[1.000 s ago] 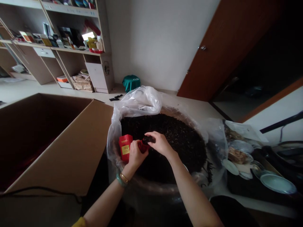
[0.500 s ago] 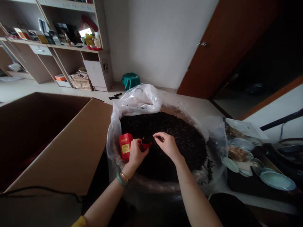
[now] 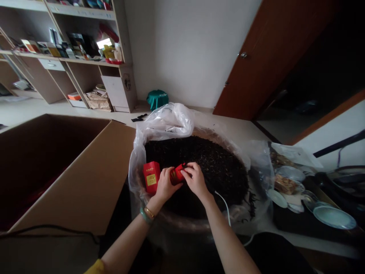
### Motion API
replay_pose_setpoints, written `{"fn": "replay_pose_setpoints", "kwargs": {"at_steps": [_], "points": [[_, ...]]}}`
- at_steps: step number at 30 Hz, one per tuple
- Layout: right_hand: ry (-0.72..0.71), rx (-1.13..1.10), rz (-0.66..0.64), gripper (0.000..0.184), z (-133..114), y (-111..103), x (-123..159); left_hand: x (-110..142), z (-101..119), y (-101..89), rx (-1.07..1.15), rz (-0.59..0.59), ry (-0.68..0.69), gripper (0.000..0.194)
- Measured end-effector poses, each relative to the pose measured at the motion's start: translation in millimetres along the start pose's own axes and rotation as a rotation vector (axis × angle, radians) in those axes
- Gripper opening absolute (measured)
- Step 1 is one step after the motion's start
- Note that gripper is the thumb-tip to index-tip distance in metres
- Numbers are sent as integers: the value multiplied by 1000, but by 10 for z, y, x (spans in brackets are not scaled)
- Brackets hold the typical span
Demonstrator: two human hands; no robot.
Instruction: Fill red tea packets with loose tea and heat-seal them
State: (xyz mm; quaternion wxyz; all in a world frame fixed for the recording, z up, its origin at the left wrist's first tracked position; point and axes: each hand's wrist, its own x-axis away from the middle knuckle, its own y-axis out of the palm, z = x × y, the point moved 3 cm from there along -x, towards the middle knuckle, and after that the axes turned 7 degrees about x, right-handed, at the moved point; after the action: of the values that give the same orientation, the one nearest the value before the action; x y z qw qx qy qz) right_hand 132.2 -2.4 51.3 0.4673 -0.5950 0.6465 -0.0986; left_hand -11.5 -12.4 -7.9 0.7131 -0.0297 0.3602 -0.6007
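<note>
Near the nine o'clock side of the dark leaf heap (image 3: 219,163), a small red packet (image 3: 179,173) is held above the leaves, gripped by both hands. Its contents can't be made out. At its eight o'clock, the packet is wrapped by the curled fingers of the left hand (image 3: 165,185); a jade-coloured bangle (image 3: 145,217) and a gold bracelet (image 3: 149,213) are worn on that wrist. At three o'clock, the packet's other end is pinched between thumb and fingers of the right hand (image 3: 196,179), grip narrow.

Clock directions from packet, as seen in view. Nine o'clock, just beside the left hand: red box (image 3: 151,176) with a gold label, placed at the heap's edge. Heap is contained in a round tub lined with clear plastic (image 3: 171,121), bunched up at twelve. Four o'clock: white cord (image 3: 225,201), partly hidden by the right forearm. Farther out at nine: large open cardboard box (image 3: 82,186). Between ten and eleven: cluttered shelf unit (image 3: 127,85). Between eleven and twelve: teal-covered object (image 3: 157,100). Between one and two: brown door (image 3: 265,45). Between three and four: pale oval dish (image 3: 334,217).
</note>
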Motion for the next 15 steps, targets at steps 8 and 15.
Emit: {"fn": "replay_pose_setpoints", "kwargs": {"at_steps": [8, 15], "points": [[-7, 165, 118, 14, -93, -223, 67, 14, 7, 1, -53, 15, 20, 53], [63, 96, -51, 21, -24, -84, 55, 7, 120, -83, -112, 28, 53, 44]]}}
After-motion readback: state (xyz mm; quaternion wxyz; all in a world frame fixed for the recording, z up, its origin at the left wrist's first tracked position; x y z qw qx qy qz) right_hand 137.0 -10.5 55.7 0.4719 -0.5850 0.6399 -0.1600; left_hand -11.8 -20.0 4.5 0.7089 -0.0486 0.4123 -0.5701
